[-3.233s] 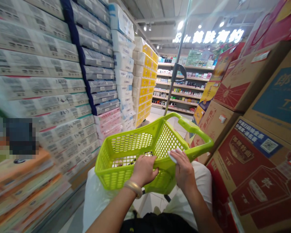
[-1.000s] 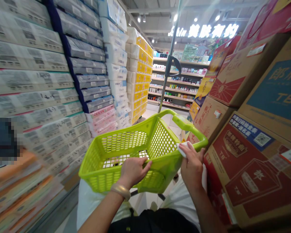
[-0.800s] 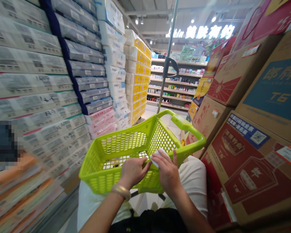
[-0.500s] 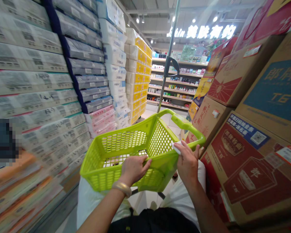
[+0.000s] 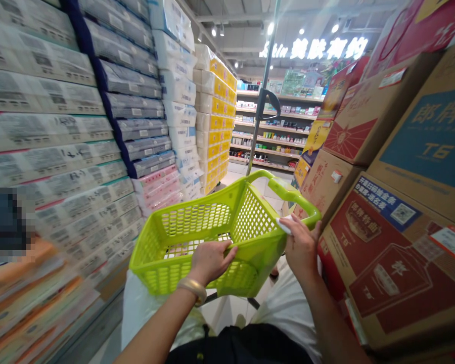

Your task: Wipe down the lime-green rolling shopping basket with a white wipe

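Note:
A lime-green plastic shopping cart (image 5: 197, 218) with a perforated basket stands sideways before my legs. My left hand (image 5: 211, 260), with a bangle at the wrist, grips the basket's near rim, fingers hooked over to the inside. A white wipe or cloth (image 5: 284, 225) is pinched under the fingers of my right hand (image 5: 301, 245) and pressed on the cart's frame at the lower end of the handle (image 5: 293, 194). Part of the wipe is hidden by my fingers. The basket's inside shows only its perforated walls and floor.
Stacked paper packs (image 5: 41, 126) and yellow-and-white tissue packs (image 5: 214, 121) line the left. Cardboard cartons (image 5: 394, 273) rise close on the right. Behind the cart stands a glass door edge with a dark handle (image 5: 267, 103), then shelves (image 5: 278, 126) of small goods.
My right hand has slid the wipe a little right and toward the handle's end. The cart basket has shifted slightly right; my left hand keeps its hold on the rim.

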Available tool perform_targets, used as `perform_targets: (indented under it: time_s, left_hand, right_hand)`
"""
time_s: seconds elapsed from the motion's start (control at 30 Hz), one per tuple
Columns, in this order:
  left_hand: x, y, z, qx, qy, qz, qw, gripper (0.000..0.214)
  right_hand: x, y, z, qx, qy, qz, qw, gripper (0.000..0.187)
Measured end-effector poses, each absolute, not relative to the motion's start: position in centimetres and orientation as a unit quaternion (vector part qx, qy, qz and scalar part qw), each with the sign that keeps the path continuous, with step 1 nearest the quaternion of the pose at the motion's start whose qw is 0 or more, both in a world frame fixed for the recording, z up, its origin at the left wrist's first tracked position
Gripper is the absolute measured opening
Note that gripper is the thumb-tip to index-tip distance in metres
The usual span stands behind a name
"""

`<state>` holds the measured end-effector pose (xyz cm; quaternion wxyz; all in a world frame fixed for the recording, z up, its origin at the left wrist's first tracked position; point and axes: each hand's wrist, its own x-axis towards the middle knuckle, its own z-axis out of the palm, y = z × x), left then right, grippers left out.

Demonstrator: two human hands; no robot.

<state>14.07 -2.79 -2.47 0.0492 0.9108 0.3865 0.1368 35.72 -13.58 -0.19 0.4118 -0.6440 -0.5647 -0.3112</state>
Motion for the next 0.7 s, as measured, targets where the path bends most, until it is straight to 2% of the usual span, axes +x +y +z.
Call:
perform_targets:
  time_s: [0.17, 0.4, 0.7]
  left_hand:
    - [14.3, -2.1, -2.6, 0.914, 0.379, 0.138, 0.048, 0.051]
    - [14.5, -0.1, -2.7, 0.918, 0.366, 0.142, 0.049, 0.054]
    - [14.7, 3.6, -2.4, 0.938, 0.312, 0.145, 0.049, 0.056]
  right_hand:
    - [35.3, -13.4, -0.1, -0.631, -0.642, -0.243, 0.361, 0.039]
    - [42.3, -13.8, 1.9, -0.686, -0.531, -0.315, 0.384, 0.033]
    - [40.9, -14.4, 2.1, -0.684, -0.553, -0.299, 0.37, 0.03]
